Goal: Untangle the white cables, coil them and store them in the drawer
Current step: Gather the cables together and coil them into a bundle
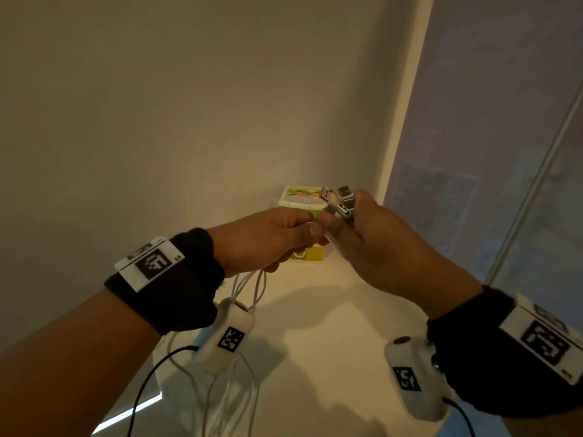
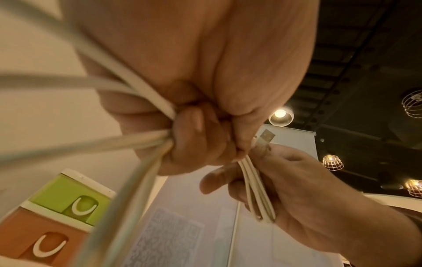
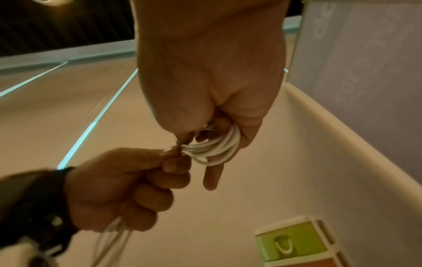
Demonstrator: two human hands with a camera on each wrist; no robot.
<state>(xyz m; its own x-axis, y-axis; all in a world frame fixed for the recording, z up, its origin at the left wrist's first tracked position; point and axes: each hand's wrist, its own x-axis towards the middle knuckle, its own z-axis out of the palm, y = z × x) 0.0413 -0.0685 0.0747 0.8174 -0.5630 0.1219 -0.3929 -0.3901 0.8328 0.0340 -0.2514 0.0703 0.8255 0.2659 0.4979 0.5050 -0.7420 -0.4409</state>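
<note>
My right-hand fingers are curled round a small loop of thin white plastic-sheathed cables, and in the head view their silver USB plug ends stick up past the knuckles of my right hand. My left hand sits right against it, thumb and forefinger pinching the same strands where they leave the loop, the other fingers folded over the slack. So both hands are clamped on the cables, touching each other.

I take the small stack of plastic drawers with green and orange fronts as my landmark. The gripped bundle hangs in the air just in front of it and above it. From my left fist the loose strands drop away on my side of the drawers, down toward the pale desk; how much lies there I cannot tell.

As I judge it, these cables are light, limp and rather smooth. They hold no shape of their own, so a loop will spring open if I ease off. The stiff parts are the plugs, good as anchors. I would keep the right hand on the coil near the plugs and let the left feed slack with a loose sliding pinch. Both drawer fronts I can see look closed.
</note>
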